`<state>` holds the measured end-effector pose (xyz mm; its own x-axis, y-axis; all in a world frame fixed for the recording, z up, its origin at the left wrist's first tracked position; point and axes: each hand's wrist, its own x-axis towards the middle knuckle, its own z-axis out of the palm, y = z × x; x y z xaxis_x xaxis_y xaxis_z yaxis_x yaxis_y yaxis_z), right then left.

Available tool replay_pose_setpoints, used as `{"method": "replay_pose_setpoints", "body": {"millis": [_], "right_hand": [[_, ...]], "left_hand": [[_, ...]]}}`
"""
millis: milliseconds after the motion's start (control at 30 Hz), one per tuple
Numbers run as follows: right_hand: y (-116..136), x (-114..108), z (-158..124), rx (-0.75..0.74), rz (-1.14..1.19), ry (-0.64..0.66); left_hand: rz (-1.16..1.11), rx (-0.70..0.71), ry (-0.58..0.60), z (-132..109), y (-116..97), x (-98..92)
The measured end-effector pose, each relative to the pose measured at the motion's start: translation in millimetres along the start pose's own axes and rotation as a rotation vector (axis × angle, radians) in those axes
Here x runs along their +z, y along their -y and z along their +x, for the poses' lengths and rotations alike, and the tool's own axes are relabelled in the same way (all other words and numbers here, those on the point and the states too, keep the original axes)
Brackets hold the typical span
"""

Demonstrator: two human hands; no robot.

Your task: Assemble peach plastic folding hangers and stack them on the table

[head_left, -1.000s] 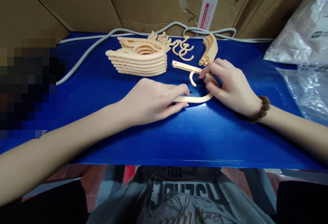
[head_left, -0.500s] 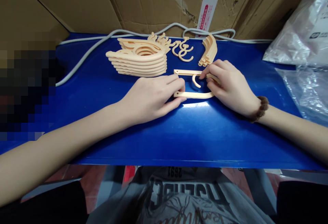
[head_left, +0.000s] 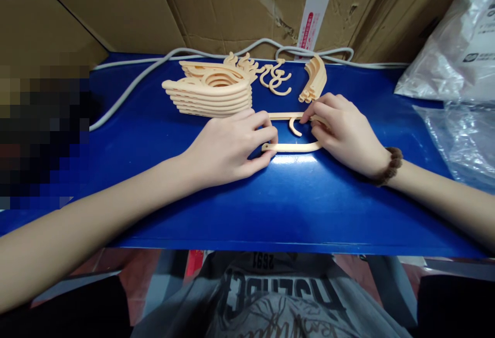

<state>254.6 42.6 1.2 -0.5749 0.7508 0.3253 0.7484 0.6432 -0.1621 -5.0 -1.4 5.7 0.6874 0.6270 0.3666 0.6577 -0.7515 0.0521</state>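
Note:
A peach plastic folding hanger [head_left: 293, 147] lies folded on the blue table [head_left: 270, 209], its two arms nearly parallel and a small hook [head_left: 294, 127] between them. My left hand [head_left: 228, 147] pinches the free ends of both arms at the left. My right hand [head_left: 342, 131] grips the hinged end at the right, fingers closed on it. A stack of finished folded hangers [head_left: 211, 93] sits behind my left hand.
Loose peach hooks [head_left: 276, 77] and a small pile of curved hanger arms [head_left: 315, 80] lie at the back. A grey cable [head_left: 131, 82] runs along the rear edge before cardboard boxes [head_left: 232, 2]. Clear plastic bags [head_left: 456, 69] fill the right side.
The hanger's upper arm swung down toward the lower arm until the two lie close together. My left hand slid up and now pinches both arm ends. My right hand stayed at the hinge.

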Motion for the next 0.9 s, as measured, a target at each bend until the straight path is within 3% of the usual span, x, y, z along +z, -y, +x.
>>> {"method": "replay_pose_setpoints", "body": {"millis": [600, 733, 900], "right_hand": [[-2, 1, -1, -0.020, -0.032, -0.043], [2, -2, -2, -0.061, -0.033, -0.119], [9, -7, -2, -0.113, -0.035, -0.133]], "left_hand": [[-0.055, -0.036, 0.021, 2, 0, -1.0], [-0.044, -0.109, -0.092, 3, -3, -7.9], [0.034, -0.294, -0.335, 16, 11, -38.9]]}}
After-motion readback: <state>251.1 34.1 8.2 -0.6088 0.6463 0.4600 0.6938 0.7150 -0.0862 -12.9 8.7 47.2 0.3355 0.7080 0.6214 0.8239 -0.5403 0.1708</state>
